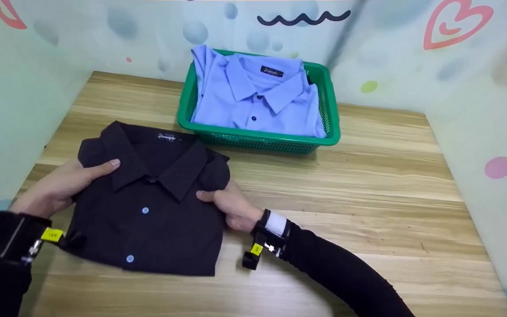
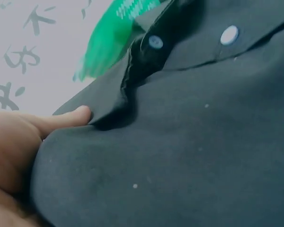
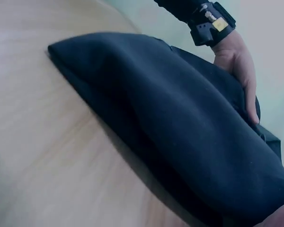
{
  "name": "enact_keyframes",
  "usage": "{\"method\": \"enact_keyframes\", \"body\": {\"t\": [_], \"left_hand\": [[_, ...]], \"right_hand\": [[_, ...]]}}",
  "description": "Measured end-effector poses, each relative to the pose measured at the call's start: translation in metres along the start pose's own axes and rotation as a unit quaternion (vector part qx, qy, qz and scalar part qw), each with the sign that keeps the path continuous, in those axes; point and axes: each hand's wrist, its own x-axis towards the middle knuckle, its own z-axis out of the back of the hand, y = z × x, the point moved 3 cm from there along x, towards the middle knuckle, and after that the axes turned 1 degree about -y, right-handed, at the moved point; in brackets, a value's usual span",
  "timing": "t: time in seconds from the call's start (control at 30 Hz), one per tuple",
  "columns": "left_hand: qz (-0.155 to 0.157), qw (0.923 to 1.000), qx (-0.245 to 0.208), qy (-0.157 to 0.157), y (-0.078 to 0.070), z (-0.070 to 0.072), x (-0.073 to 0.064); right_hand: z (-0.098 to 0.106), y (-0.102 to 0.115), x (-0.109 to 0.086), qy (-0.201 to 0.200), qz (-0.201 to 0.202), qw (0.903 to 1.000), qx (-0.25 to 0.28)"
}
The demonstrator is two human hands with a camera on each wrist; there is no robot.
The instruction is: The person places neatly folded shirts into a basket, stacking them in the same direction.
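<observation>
A folded black shirt (image 1: 174, 233) with a collar and pale buttons is held between both hands at the left of the table. At its left side my left hand (image 1: 66, 182) grips the edge, thumb on top near the collar and the other fingers underneath, hidden. On the opposite side my right hand (image 1: 233, 202) pinches the shirt, its thumb on the front and its fingers out of sight below. In the right wrist view the near part of the black shirt (image 3: 180, 123) bulges above the tabletop, and only a bit of the right hand (image 3: 279, 217) shows.
Behind the shirt, against the back wall, stands a green plastic basket (image 1: 271, 136). A folded light blue shirt (image 1: 222, 105) lies in it. The wooden table (image 1: 368, 211) extends to the right; patterned walls (image 1: 478, 110) border it at the back and sides.
</observation>
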Motion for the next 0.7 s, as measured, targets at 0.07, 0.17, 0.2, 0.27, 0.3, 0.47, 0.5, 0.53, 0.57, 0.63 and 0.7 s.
{"method": "enact_keyframes", "body": {"t": [0.07,0.17,0.2,0.27,0.3,0.47,0.5,0.53,0.57,0.63,0.7], "left_hand": [[-0.017,0.9997,-0.016,-0.003,0.002,-0.007,-0.004],[-0.041,0.9983,-0.041,-0.009,0.005,-0.019,-0.010],[-0.050,0.9975,-0.049,-0.009,0.005,-0.023,-0.012],[-0.067,0.9956,-0.064,-0.010,0.007,-0.031,-0.016],[-0.077,0.9945,-0.071,-0.010,0.007,-0.035,-0.018],[-0.096,0.9901,-0.101,-0.023,0.006,-0.060,-0.023],[-0.100,0.9891,-0.105,-0.026,0.006,-0.065,-0.023],[-0.103,0.9888,-0.104,-0.029,0.005,-0.071,-0.023],[-0.108,0.9887,-0.098,-0.033,0.004,-0.076,-0.023],[-0.116,0.9882,-0.090,-0.045,0.002,-0.085,-0.023],[-0.123,0.9868,-0.090,-0.055,0.000,-0.094,-0.021]], "right_hand": [[0.006,0.000,-0.005,0.015,-0.001,0.9999,0.000],[0.015,0.002,-0.014,0.038,-0.008,0.9992,0.004],[0.018,0.003,-0.018,0.044,-0.010,0.9990,0.004],[0.024,0.005,-0.024,0.061,-0.004,0.9981,0.000],[0.028,0.006,-0.027,0.071,0.001,0.9975,-0.004],[0.052,0.013,-0.043,0.084,0.033,0.9946,-0.050],[0.058,0.014,-0.045,0.086,0.037,0.9939,-0.058],[0.063,0.016,-0.047,0.087,0.040,0.9932,-0.066],[0.068,0.019,-0.049,0.090,0.043,0.9927,-0.069],[0.078,0.024,-0.052,0.087,0.048,0.9920,-0.078],[0.088,0.030,-0.055,0.076,0.052,0.9911,-0.096]]}}
